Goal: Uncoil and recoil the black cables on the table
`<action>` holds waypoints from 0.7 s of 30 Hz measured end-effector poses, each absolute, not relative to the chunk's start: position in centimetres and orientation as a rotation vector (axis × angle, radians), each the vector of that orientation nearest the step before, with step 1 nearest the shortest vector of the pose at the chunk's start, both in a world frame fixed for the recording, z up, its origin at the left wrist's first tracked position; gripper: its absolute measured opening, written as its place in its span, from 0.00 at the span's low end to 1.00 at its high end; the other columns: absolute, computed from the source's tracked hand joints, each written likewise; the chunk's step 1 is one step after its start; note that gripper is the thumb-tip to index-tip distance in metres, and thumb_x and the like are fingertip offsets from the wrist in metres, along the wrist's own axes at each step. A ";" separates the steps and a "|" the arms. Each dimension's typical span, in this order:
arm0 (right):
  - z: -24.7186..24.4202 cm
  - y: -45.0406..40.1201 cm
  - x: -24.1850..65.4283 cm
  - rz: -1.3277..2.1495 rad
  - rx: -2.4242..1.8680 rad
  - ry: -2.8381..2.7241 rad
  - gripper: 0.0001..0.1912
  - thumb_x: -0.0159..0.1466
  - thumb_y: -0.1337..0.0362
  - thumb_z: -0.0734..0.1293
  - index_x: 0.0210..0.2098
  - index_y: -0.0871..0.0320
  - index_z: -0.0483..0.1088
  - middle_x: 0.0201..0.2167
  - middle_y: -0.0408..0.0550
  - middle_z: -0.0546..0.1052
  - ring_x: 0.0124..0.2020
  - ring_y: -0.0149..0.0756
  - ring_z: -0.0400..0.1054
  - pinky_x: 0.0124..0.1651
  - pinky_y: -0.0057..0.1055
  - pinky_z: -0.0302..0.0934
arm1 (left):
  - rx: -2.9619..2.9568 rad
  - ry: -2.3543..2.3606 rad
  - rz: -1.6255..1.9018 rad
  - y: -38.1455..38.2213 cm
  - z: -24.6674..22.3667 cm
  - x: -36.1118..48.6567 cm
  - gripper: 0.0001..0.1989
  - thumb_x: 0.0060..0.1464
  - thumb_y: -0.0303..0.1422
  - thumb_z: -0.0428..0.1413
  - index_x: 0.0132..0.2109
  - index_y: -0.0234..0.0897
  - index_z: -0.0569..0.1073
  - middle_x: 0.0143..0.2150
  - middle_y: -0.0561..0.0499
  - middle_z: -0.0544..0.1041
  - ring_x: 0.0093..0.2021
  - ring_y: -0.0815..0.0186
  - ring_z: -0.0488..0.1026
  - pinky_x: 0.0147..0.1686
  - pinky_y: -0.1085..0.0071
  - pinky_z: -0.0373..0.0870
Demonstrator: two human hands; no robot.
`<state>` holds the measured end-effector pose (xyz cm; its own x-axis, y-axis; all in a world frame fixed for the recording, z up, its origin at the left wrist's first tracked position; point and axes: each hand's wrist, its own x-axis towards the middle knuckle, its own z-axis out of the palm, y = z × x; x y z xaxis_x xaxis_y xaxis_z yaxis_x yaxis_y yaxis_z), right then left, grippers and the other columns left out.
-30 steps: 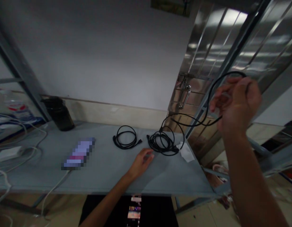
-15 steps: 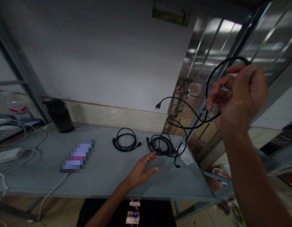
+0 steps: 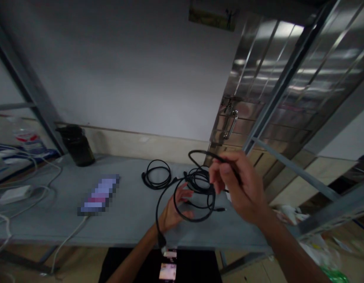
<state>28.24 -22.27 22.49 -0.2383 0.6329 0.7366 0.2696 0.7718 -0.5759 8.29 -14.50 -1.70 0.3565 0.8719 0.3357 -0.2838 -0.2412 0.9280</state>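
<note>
My right hand (image 3: 241, 184) is closed on a black cable (image 3: 176, 204), raised above the right part of the table. The cable hangs in loose loops; one plug end (image 3: 161, 240) dangles across my left forearm, and another end (image 3: 220, 209) shows near the tabletop. My left hand (image 3: 176, 208) is behind a loop of this cable, fingers apart and curved, with nothing visibly gripped. Beyond the hands lies a coiled black cable (image 3: 156, 177). To its right is a second pile of coiled black cable (image 3: 198, 181), partly hidden by my right hand and the held cable.
A blurred-out phone (image 3: 99, 195) with a white cord lies left on the grey table (image 3: 125, 220). A dark bottle (image 3: 77, 146) stands behind it. White cords and a white adapter (image 3: 15, 194) are at far left. A metal post (image 3: 276, 86) rises at right.
My right hand has come down and left, bringing the cable over the table. The cable's loops now hang in front of my left hand, which stays open in nearly the same place.
</note>
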 end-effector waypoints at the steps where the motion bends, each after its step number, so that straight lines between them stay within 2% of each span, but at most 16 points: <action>1: 21.6 -22.3 28.5 0.374 -0.736 -1.916 0.05 0.84 0.60 0.64 0.57 0.50 0.70 0.37 0.40 0.79 0.31 0.28 0.74 0.34 0.27 0.67 | 1.342 0.573 1.218 -14.9 -1.4 8.1 0.45 0.49 0.34 0.79 0.73 0.46 0.75 0.63 0.37 0.83 0.62 0.39 0.80 0.62 0.49 0.74; 3: 19.8 -22.1 28.9 0.300 -0.784 -2.063 0.07 0.83 0.60 0.66 0.57 0.51 0.73 0.42 0.44 0.82 0.40 0.33 0.79 0.43 0.30 0.70 | 1.213 0.616 1.249 -15.7 -0.8 7.5 0.38 0.54 0.32 0.76 0.71 0.48 0.77 0.61 0.40 0.85 0.59 0.42 0.82 0.61 0.51 0.76; 5: 18.1 -21.9 29.1 0.261 -0.814 -2.163 0.08 0.82 0.60 0.67 0.58 0.52 0.75 0.48 0.48 0.83 0.49 0.38 0.80 0.50 0.33 0.71 | 1.092 0.658 1.280 -16.0 -0.7 6.7 0.37 0.57 0.32 0.75 0.71 0.47 0.76 0.59 0.42 0.86 0.57 0.46 0.83 0.60 0.53 0.77; 7: 16.4 -21.8 29.1 0.310 -0.849 -2.239 0.09 0.82 0.60 0.68 0.58 0.52 0.78 0.50 0.49 0.82 0.52 0.39 0.78 0.56 0.35 0.71 | 0.945 0.655 1.277 -16.0 -0.6 5.7 0.34 0.59 0.33 0.73 0.70 0.44 0.77 0.57 0.42 0.86 0.56 0.48 0.84 0.57 0.55 0.79; 10: 13.9 -21.8 28.8 0.402 -0.910 -2.322 0.09 0.80 0.61 0.70 0.56 0.50 0.82 0.53 0.50 0.79 0.57 0.41 0.75 0.65 0.41 0.69 | 0.695 0.587 1.138 -15.5 -0.2 4.0 0.25 0.61 0.36 0.71 0.63 0.36 0.82 0.54 0.38 0.87 0.53 0.48 0.85 0.52 0.56 0.82; 12: 12.2 -21.8 28.4 0.402 -0.938 -2.348 0.09 0.78 0.63 0.73 0.56 0.49 0.83 0.58 0.51 0.77 0.63 0.45 0.72 0.71 0.46 0.65 | 0.577 0.549 1.035 -15.3 0.6 3.3 0.23 0.62 0.42 0.71 0.58 0.32 0.83 0.53 0.37 0.87 0.51 0.49 0.85 0.50 0.55 0.83; 14: 10.6 -21.7 28.0 0.367 -0.930 -2.382 0.09 0.77 0.64 0.74 0.55 0.48 0.84 0.64 0.53 0.74 0.69 0.48 0.68 0.75 0.50 0.62 | 0.585 0.571 1.001 -15.4 1.7 3.1 0.26 0.63 0.49 0.71 0.57 0.32 0.83 0.49 0.38 0.86 0.45 0.53 0.84 0.44 0.59 0.83; 16: 9.0 -21.2 27.9 0.296 -0.932 -2.404 0.11 0.76 0.61 0.76 0.56 0.46 0.84 0.70 0.54 0.69 0.74 0.51 0.63 0.76 0.54 0.61 | 0.703 0.651 1.018 -15.8 2.9 3.3 0.26 0.61 0.49 0.73 0.54 0.32 0.83 0.40 0.46 0.83 0.32 0.65 0.77 0.33 0.69 0.77; 17: 8.2 -20.7 28.1 0.255 -0.952 -2.392 0.16 0.73 0.57 0.78 0.60 0.46 0.82 0.73 0.55 0.66 0.76 0.54 0.60 0.77 0.56 0.60 | 0.771 0.689 1.033 -16.0 3.4 3.5 0.24 0.60 0.48 0.74 0.52 0.33 0.83 0.35 0.51 0.79 0.26 0.71 0.70 0.28 0.73 0.71; 19: 6.4 -19.4 29.2 0.172 -1.036 -2.319 0.41 0.64 0.44 0.84 0.71 0.48 0.73 0.78 0.61 0.60 0.79 0.62 0.55 0.78 0.62 0.59 | 0.855 0.738 1.064 -16.3 4.4 3.6 0.21 0.60 0.46 0.75 0.47 0.34 0.81 0.29 0.59 0.70 0.22 0.77 0.55 0.23 0.78 0.59; 21: 4.4 -17.6 31.0 0.085 -1.141 -2.248 0.65 0.56 0.34 0.85 0.81 0.53 0.59 0.81 0.67 0.55 0.81 0.67 0.51 0.79 0.67 0.56 | 0.858 0.759 1.097 -16.5 5.3 3.3 0.21 0.60 0.48 0.74 0.43 0.35 0.79 0.28 0.61 0.64 0.23 0.77 0.50 0.22 0.78 0.56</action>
<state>31.00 -17.62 4.40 -0.4429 0.7510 0.4897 0.7121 0.6265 -0.3169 3.31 -16.51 5.30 0.2813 0.9545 -0.0989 -0.4288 0.2172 0.8769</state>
